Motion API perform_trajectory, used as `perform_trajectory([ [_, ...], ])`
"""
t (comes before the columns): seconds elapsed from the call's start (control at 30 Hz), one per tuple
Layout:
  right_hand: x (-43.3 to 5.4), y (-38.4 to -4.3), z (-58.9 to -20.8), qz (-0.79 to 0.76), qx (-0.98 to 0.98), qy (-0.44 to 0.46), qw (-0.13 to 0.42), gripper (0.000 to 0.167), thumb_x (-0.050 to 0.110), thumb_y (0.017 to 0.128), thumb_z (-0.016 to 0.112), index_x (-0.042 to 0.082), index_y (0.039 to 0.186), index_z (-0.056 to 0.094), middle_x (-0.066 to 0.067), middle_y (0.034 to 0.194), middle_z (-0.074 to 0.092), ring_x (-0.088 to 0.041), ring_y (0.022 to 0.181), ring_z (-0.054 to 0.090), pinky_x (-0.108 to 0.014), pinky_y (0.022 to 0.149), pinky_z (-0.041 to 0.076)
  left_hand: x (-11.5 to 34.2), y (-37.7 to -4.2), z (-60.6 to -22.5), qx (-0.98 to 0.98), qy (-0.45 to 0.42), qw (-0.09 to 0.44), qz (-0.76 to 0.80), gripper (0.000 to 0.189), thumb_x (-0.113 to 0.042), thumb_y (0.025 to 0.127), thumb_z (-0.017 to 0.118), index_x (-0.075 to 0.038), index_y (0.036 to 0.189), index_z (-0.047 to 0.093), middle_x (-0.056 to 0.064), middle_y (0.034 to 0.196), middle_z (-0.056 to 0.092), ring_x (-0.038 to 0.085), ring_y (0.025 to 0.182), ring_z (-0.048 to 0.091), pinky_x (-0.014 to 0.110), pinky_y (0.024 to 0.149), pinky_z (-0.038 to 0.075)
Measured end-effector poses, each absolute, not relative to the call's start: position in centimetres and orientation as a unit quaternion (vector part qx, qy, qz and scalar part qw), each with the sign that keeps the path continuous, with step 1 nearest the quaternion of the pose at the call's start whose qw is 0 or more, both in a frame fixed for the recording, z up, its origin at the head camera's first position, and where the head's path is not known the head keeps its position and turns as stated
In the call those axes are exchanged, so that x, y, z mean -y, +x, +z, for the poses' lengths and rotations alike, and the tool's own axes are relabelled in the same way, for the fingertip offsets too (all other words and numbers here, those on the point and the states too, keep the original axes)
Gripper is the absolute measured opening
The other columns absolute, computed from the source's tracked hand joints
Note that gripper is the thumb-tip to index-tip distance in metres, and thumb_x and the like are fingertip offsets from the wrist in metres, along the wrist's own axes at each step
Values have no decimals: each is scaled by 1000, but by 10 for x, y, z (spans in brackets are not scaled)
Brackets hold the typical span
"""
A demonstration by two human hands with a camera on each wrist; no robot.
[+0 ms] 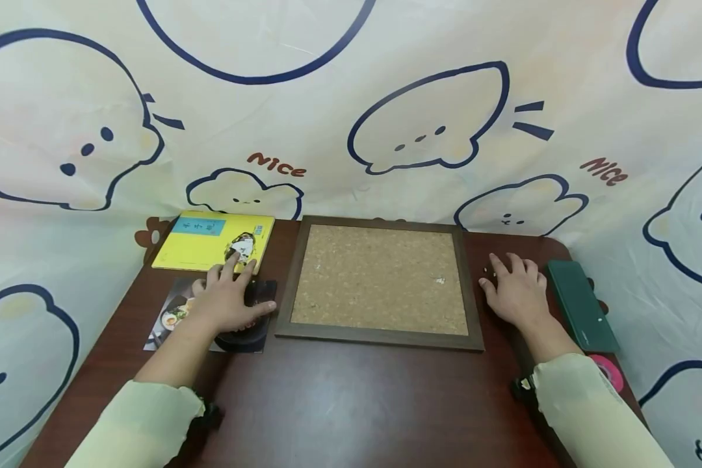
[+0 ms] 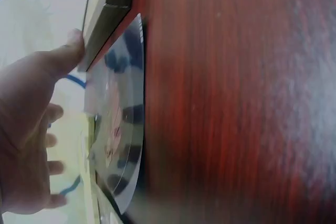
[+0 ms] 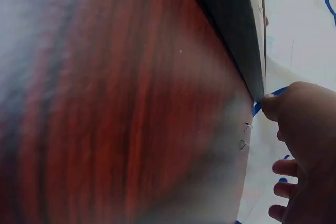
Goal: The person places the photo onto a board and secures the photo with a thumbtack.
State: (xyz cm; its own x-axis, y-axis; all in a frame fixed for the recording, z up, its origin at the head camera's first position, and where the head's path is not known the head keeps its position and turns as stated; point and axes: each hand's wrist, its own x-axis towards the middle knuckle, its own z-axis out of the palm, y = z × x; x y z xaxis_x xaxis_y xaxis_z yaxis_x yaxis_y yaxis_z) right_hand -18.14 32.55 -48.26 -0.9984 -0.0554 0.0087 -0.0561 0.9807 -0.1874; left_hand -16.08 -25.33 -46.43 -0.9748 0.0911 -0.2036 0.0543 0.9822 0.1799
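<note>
A cork board (image 1: pixel 380 279) in a brown wooden frame lies flat on the table. To its left my left hand (image 1: pixel 225 302) hovers with spread fingers over a glossy food picture (image 1: pixel 175 318). Its fingertips reach toward a yellow book (image 1: pixel 199 250), and its thumb points at the frame's left side; whether they touch is unclear. On the other side, my right hand (image 1: pixel 517 292) is beside the frame's right edge, holding nothing that I can see. Two small bent metal pieces (image 3: pixel 244 127) lie on the table near that hand. In the left wrist view the picture sheet (image 2: pixel 123 119) bows upward.
A dark green case (image 1: pixel 582 305) lies along the table's right edge, with a pink ring (image 1: pixel 608 372) partly behind the right sleeve. Patterned cloth (image 1: pixel 327 130) hangs behind and along both sides of the dark red-brown table (image 1: pixel 351 396).
</note>
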Motion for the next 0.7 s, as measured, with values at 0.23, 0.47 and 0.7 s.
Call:
perform_trajectory([
  [0.23, -324, -193, -484, 123, 992, 19, 17, 57, 29, 106, 56, 3, 155, 44, -33, 147, 40, -57, 130, 33, -72, 100, 32, 266, -157, -463, -985, 17, 131, 115, 120, -77, 80, 70, -12, 167, 17, 35, 158, 17, 64, 132, 28, 84, 98, 30],
  [0.47, -322, -200, -485, 133, 991, 16, -2, 53, 24, 106, 57, -3, 150, 48, -35, 142, 45, -54, 124, 41, -66, 101, 39, 270, -155, -465, -976, -20, 140, 167, 125, -65, 77, 82, -8, 166, 15, 38, 150, 20, 64, 123, 36, 72, 86, 48],
  [0.7, -321, -204, -488, 157, 988, 10, -13, 49, 20, 105, 57, -5, 147, 50, -36, 141, 47, -56, 130, 40, -65, 109, 34, 274, -152, -464, -969, -29, 121, 212, 113, -39, 80, 90, -4, 164, 23, 39, 145, 26, 60, 117, 47, 65, 84, 52],
])
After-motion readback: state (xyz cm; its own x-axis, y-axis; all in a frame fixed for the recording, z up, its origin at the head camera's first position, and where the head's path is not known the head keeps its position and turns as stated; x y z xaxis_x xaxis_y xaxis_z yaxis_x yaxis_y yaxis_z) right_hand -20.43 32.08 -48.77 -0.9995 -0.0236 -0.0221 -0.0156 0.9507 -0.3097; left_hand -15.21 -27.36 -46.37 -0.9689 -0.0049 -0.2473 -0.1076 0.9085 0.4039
